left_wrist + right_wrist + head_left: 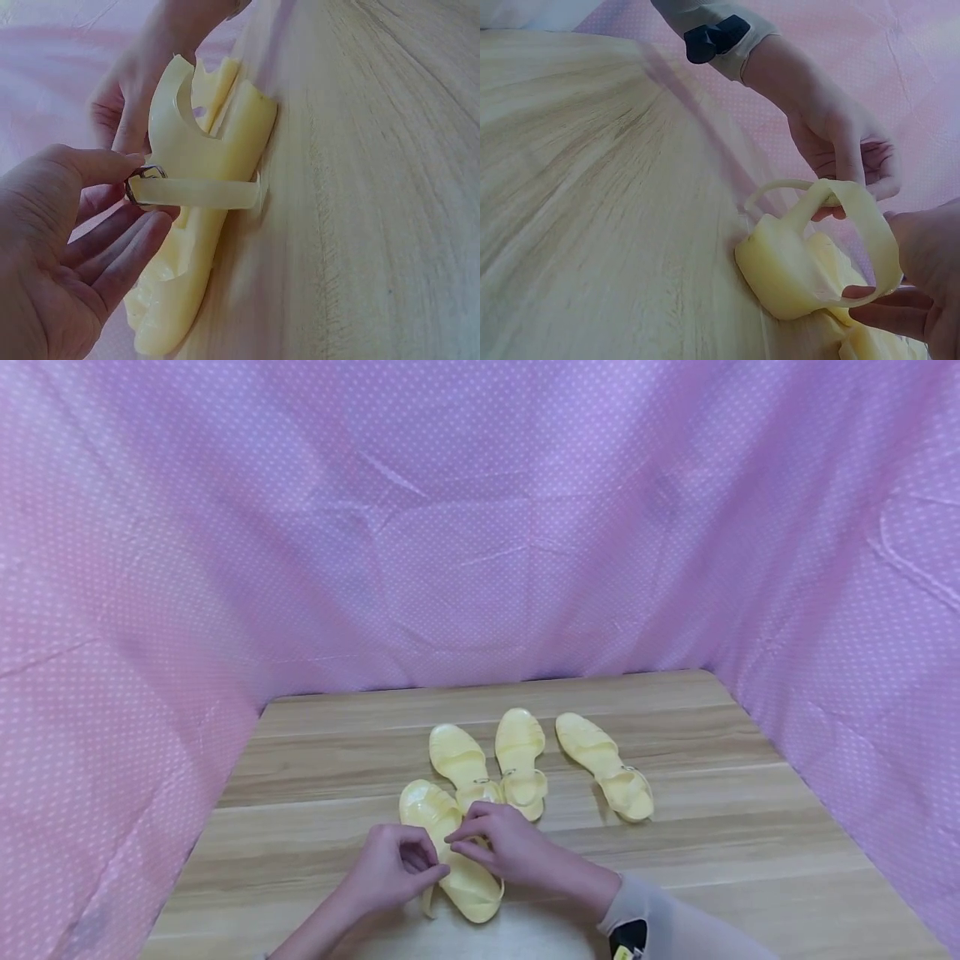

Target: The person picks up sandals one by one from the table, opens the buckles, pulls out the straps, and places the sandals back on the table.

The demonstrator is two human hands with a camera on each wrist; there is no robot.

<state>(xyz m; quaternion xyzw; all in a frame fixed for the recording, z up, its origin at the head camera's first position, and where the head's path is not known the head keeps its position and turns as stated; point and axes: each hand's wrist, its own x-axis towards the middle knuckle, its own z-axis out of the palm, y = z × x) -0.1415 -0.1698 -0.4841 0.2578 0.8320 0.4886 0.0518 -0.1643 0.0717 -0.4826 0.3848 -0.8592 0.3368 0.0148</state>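
A pale yellow sandal [476,902] lies sole down near the table's front, toe pointing away. Above it my left hand [386,868] pinches the ankle strap at a metal buckle [142,185]. From the buckle, the loose strap end [225,193] sticks out sideways in the left wrist view. My right hand [506,843] comes from the other side, thumb and fingers pinching the looped part of the strap [881,244]. The right fingertips meet the strap in the right wrist view; their exact contact near the buckle is partly hidden.
Beyond the hands lie more yellow sandals: a left one [456,752], a middle one [519,735] and a right one [588,739] set apart. The wooden table [712,877] is enclosed by pink dotted cloth [480,593].
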